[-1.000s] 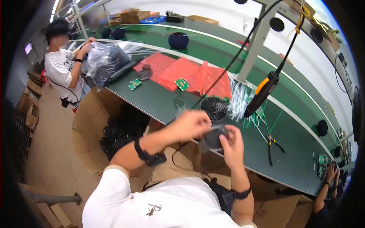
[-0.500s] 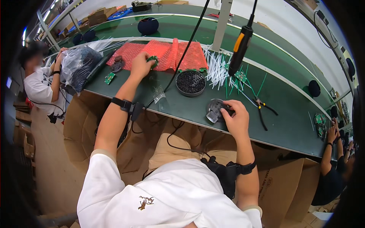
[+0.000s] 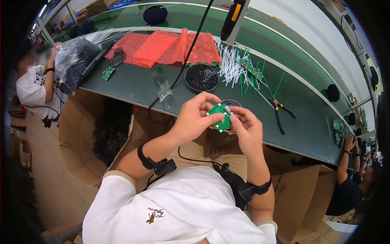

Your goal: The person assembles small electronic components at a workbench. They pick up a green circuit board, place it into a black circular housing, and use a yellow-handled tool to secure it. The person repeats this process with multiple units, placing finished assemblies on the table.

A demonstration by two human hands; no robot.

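Note:
Above the front edge of the bench, a green circuit board [image 3: 219, 120] is pinched between my two hands. My left hand [image 3: 195, 116] grips its left side, the thumb lying across its face. At the board's right edge are the closed fingers and thumb of my right hand [image 3: 248, 129], by a small silvery part. A round dark housing [image 3: 231, 102] shows partly behind my hands; most of it is hidden. Just beyond stands a round dish of small black pieces [image 3: 202, 77].
Red bubble wrap [image 3: 162, 49] lies at the back, beside white and green strips [image 3: 231, 67]. Pliers [image 3: 279, 110] rest to the right. A powered screwdriver [image 3: 233, 18] hangs overhead on a cable. Another board [image 3: 108, 73] lies left. Open cartons [image 3: 302, 199] stand below; co-workers sit at both sides.
My left hand has come from the bubble wrap to the front edge, bringing the circuit board. My right hand has lifted from the housing to meet it at the board.

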